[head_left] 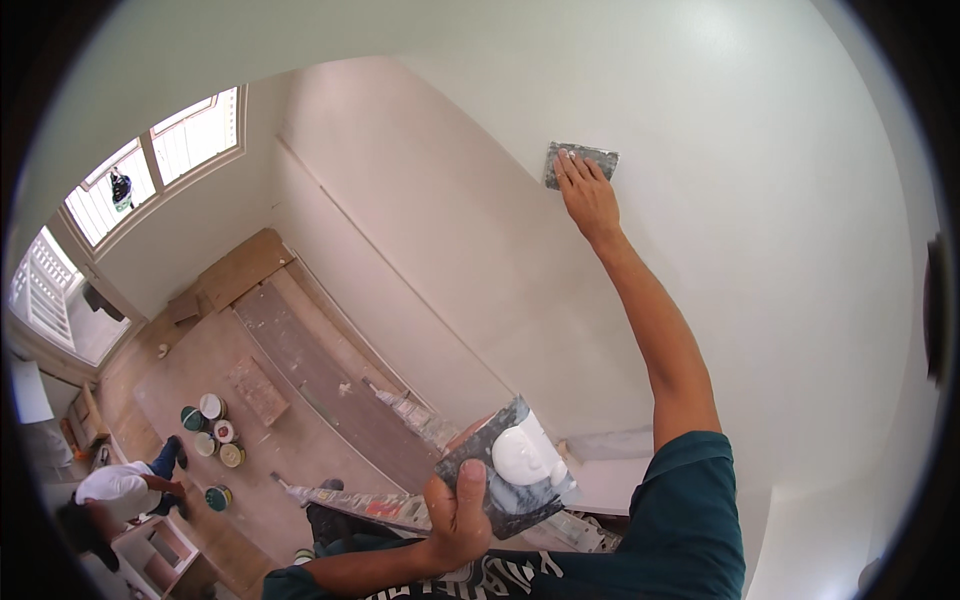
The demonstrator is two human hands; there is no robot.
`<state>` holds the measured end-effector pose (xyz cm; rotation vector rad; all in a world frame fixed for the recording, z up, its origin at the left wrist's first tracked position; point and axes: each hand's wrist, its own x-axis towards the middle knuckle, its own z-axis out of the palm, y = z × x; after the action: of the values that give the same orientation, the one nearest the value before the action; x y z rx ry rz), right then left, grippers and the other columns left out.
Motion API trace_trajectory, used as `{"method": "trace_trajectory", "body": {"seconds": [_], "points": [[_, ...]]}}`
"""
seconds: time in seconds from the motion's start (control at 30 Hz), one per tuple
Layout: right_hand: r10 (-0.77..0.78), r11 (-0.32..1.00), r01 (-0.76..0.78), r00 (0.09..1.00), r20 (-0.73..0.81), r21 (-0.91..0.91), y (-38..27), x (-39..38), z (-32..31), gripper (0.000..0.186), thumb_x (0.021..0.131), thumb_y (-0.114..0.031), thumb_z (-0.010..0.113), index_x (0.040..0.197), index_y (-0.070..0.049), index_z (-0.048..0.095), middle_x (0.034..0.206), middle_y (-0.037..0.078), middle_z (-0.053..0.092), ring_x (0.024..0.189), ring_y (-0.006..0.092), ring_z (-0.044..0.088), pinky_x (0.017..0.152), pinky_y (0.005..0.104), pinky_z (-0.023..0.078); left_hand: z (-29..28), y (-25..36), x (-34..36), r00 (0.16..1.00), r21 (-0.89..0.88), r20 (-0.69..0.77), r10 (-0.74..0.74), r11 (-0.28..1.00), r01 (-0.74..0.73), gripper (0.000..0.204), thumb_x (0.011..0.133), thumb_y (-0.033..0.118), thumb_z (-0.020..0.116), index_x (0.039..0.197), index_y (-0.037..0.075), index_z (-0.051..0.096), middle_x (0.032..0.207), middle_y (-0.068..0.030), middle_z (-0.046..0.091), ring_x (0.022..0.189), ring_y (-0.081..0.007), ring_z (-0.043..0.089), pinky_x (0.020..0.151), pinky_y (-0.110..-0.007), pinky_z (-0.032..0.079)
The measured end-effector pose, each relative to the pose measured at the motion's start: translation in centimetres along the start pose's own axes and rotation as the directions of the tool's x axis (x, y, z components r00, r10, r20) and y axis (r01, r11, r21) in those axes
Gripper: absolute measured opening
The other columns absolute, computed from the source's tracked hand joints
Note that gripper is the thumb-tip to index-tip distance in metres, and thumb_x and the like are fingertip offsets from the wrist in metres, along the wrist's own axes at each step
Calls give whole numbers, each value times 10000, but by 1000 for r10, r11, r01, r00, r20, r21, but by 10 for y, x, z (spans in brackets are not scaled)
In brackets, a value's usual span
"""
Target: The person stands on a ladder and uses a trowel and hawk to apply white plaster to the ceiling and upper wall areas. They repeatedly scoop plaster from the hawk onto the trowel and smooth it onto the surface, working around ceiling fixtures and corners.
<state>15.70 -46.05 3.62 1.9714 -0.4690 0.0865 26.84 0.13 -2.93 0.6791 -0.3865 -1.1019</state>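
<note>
My right hand [592, 208] reaches up, its fingers spread over a dark, smeared flat scraper blade [605, 160] that lies against the pale wall [720, 200]. Low in front of my body, my left hand [460, 520] grips a wide dark filling blade [515, 512] by its edge, thumb on top. A thick mound of white filler [525, 455] sits on that blade, with smears round it. Whatever handle the scraper has is hidden under my right hand.
Paint-marked ladder or scaffold parts [385, 508] lie below me. Several buckets [213, 407] stand on the floor at lower left, near a bending person in a white shirt [115, 487]. Windows [195, 135] are at far left. A brown board [243, 268] rests by the far corner.
</note>
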Motion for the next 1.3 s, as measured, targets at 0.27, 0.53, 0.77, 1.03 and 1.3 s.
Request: {"method": "trace_trajectory", "body": {"seconds": [0.27, 0.53, 0.77, 1.03, 1.3], "points": [[41, 996, -45, 998, 54, 74, -13, 6, -7, 394, 920, -110, 532, 1294, 10, 573, 1372, 129, 582, 1254, 258, 557, 1069, 391, 420, -6, -1, -3, 998, 43, 33, -55, 998, 53, 386, 1049, 231, 463, 1248, -88, 555, 1057, -94, 650, 944, -119, 571, 842, -269, 468], [38, 997, -38, 999, 7, -60, -11, -1, 2, 379, 913, -112, 549, 1269, 7, 597, 1335, 133, 611, 1233, 236, 574, 1052, 390, 413, -9, -7, -5, 1000, 15, 25, -2, 1000, 2, 389, 1053, 245, 466, 1242, -84, 552, 1055, -89, 649, 941, -120, 570, 842, -268, 467], [116, 962, -129, 991, 70, 239, -30, -5, -80, 295, 895, -63, 558, 1177, -14, 628, 1212, 109, 672, 1057, 217, 647, 838, 367, 463, 15, 26, 17, 999, -51, -46, 22, 998, -24, 311, 1045, 248, 493, 1084, -45, 589, 999, -59, 641, 906, -103, 561, 813, -261, 467], [302, 521, -732, 639, 707, 439, -40, -149, -265, 207, 910, -158, 606, 1074, -36, 637, 842, 167, 685, 801, 311, 661, 745, 407, 478, -17, -19, 8, 995, -44, -13, -97, 994, 96, 346, 1033, 298, 518, 1182, -14, 545, 1129, -128, 614, 988, -215, 625, 903, -356, 509], [431, -653, -665, 66, 900, 362, -75, -304, -389, 434, 970, -306, 637, 1250, 23, 592, 961, 71, 666, 856, 112, 592, 760, 287, 487, -2, -6, 48, 857, 187, 398, -328, 943, 274, 503, 1027, 412, 489, 1275, -25, 510, 1155, -119, 613, 1055, -221, 618, 916, -362, 505]]}}
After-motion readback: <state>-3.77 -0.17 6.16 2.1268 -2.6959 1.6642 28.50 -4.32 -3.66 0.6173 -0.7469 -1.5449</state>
